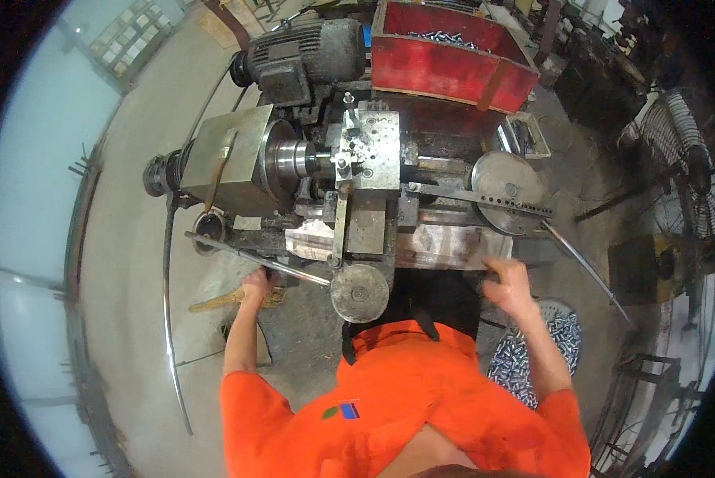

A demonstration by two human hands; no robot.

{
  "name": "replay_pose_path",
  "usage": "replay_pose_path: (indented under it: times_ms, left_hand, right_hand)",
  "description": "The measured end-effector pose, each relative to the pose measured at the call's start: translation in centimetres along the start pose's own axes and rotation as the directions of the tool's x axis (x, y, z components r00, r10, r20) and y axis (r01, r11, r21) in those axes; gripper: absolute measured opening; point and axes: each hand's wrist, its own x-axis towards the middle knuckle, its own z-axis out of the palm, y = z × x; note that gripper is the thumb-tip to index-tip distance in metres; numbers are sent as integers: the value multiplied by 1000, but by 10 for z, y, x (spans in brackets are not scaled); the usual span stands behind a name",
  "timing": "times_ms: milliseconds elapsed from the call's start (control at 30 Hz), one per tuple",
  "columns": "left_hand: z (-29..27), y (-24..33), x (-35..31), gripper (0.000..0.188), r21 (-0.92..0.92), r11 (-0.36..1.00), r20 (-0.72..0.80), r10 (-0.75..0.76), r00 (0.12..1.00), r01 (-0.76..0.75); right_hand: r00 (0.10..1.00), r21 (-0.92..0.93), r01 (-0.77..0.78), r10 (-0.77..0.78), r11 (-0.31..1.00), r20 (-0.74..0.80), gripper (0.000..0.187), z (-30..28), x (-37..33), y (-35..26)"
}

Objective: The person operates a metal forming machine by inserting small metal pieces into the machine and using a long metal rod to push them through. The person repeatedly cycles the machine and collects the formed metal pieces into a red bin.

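My left hand (pixel 255 287) is at the front left edge of a small lathe, below a steel lever rod (pixel 258 257). Its fingers are closed at a dark part; what they hold is hidden. Beside the lathe's front tray (pixel 445 247), on the right, is my right hand (pixel 509 288), slightly blurred with its fingers curled. Anything inside it is too small to make out. Between the hands, the lever rod joins a round steel disc (pixel 358 293). Behind it are the shiny chuck (pixel 290 158) and the tool block (pixel 377 151). A larger disc (pixel 510 191) carries a perforated bar.
A round basket (pixel 563 306) heaped with small metal pieces (pixel 533 358) stands below my right forearm. At the back are a red bin (pixel 445 72) and a motor (pixel 306 60). Long rods (pixel 592 275) jut out rightward. A fan (pixel 680 159) stands right; a straw broom (pixel 218 302) lies left.
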Motion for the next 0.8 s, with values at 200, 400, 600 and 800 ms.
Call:
replay_pose_path:
  times_ms: [200,400,600,800]
  left_hand:
    - [27,-88,-19,48,-490,866,215,10,977,99]
    - [-135,-133,-113,32,-488,872,-402,-245,882,20]
    - [-113,-206,-178,36,-370,850,-551,-525,649,373]
    - [-78,-204,-179,56,-502,715,-333,-678,655,486]
  right_hand:
    - [673,-134,716,-728,686,-129,46,-133,63,-189]
    - [458,-57,889,-885,455,84,44,-144,27,-269]
    - [499,-96,866,-832,491,244,42,-134,39,-278]
    - [769,-194,639,-615,744,172,40,-55,173,-231]
